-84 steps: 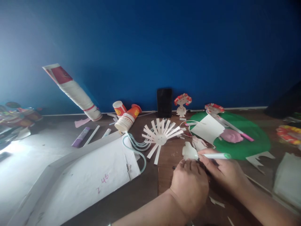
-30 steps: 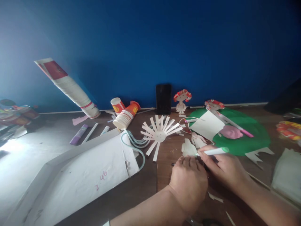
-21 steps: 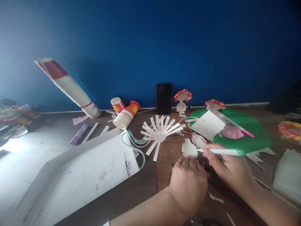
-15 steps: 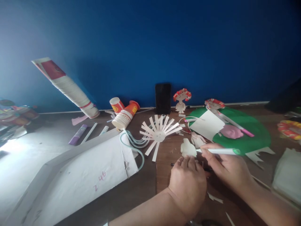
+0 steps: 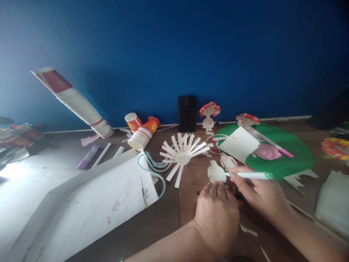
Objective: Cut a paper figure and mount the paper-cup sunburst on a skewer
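where hands meet, pale cutout (image 5: 216, 172), green-capped marker (image 5: 249, 175)

Under your hands the table (image 5: 191, 203) is brown wood with a matt, faintly grained face, and the small cutout (image 5: 215, 171) on it is plain matt paper, as is the fan of strips (image 5: 181, 155) beside it. The marker (image 5: 249, 175) you hold is smooth white plastic with a glossy green cap. The big envelope (image 5: 103, 203) is dull, slightly creased white paper, the green disc (image 5: 297, 153) looks like matt card, and the phone (image 5: 187, 113) at the wall is glossy black.
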The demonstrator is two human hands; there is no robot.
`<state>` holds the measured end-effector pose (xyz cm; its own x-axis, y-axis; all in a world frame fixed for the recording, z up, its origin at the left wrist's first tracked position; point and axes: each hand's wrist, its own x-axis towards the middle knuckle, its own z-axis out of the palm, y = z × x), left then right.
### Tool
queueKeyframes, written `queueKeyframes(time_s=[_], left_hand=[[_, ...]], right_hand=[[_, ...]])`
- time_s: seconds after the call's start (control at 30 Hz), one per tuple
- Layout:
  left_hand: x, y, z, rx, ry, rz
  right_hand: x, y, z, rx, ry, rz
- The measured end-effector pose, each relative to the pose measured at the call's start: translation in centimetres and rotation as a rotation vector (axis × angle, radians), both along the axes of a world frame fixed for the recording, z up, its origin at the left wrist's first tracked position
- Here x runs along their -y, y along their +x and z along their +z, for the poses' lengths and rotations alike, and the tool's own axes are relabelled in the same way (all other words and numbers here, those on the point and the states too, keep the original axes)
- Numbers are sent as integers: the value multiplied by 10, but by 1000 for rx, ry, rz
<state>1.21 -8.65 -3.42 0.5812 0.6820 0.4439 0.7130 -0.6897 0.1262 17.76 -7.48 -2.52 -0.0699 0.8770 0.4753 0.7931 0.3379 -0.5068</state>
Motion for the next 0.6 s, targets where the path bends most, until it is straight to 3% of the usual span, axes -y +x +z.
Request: queueKeyframes(time_s=[0.6], left_hand=[[0,0,6,-108,-71,-14]], right_hand=[[-1,-1,-6,6,-57,-3]])
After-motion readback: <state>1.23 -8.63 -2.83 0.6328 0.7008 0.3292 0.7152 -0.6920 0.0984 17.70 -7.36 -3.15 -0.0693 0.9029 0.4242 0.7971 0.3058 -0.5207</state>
